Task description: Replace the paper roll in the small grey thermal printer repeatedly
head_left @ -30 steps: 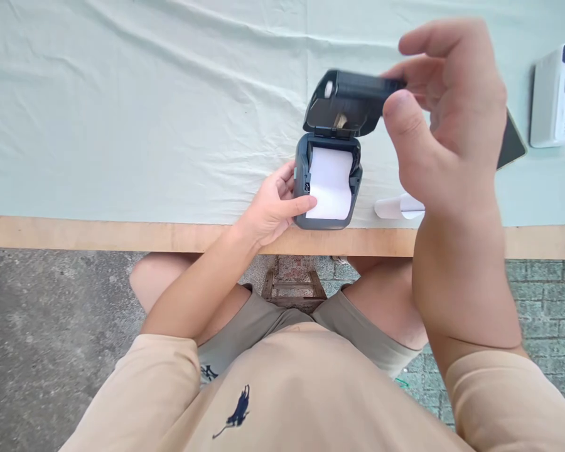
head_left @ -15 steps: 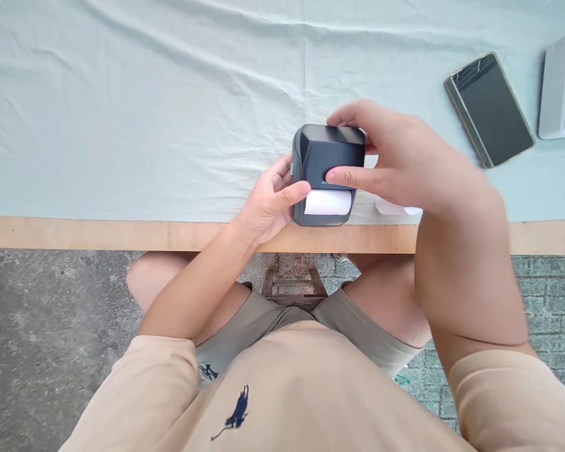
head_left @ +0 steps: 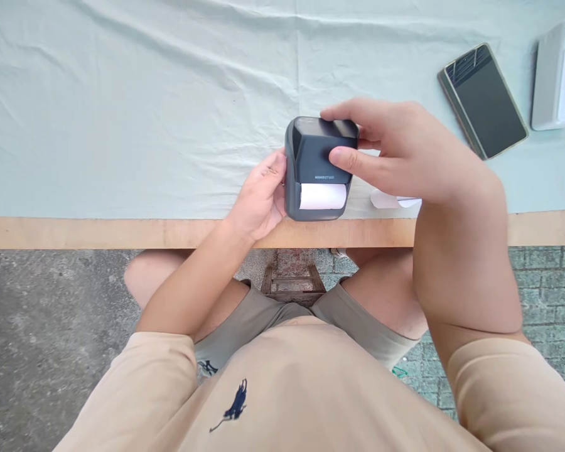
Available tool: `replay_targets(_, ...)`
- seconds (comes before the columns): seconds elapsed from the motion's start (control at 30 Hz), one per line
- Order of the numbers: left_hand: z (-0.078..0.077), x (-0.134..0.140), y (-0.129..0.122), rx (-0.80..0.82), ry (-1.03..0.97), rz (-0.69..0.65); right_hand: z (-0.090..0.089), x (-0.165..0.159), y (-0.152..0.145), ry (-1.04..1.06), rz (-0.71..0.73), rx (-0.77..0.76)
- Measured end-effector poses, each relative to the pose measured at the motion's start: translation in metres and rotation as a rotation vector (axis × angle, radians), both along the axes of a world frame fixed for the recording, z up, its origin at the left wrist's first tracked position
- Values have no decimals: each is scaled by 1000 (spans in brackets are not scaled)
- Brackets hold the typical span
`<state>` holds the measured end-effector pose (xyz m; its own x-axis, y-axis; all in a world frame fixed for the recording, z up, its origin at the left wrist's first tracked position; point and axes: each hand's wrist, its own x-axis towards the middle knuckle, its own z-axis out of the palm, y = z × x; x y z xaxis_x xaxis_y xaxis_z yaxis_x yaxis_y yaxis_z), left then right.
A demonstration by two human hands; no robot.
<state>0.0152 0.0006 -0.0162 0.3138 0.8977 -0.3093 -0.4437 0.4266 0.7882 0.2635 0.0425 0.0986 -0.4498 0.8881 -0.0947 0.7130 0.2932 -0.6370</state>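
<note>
Printer [head_left: 311, 162], dark, at front edge of counter [head_left: 98, 233], about mid-length of the stretch in view; can't tell if it's resting on the cloth [head_left: 145, 125] or held just above. Lid [head_left: 314, 145] down, white paper [head_left: 323, 196] showing at the slot on the near side. Left hand [head_left: 258, 198]: fingers closed round printer's left side, thumb along that edge. Right hand [head_left: 395, 150]: fingers gripping printer at far right corner, forefinger over the far edge, thumb on lid. Curled paper piece [head_left: 383, 199] near front edge, right of printer, partly behind right forearm. Phone [head_left: 487, 103] farther from front edge, well right of printer, screen up, lying aslant. White box [head_left: 548, 88] just beside phone, to its right, cut off by the frame. Wooden stool [head_left: 292, 295] below front edge, between the knees.
</note>
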Motion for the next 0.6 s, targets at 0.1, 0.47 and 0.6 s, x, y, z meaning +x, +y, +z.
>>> replay_targets(0.1, 1, -2, 0, -1, 1, 12, 1, -2, -2, -16, 23, 26)
replay_targets(0.47, -2, 0, 4, -1, -10, 48, 20, 0, -15, -87, 50, 256)
replay_targets(0.6, -7, -1, 4, 0, 1, 63, 13, -14, -9, -49, -309, 521)
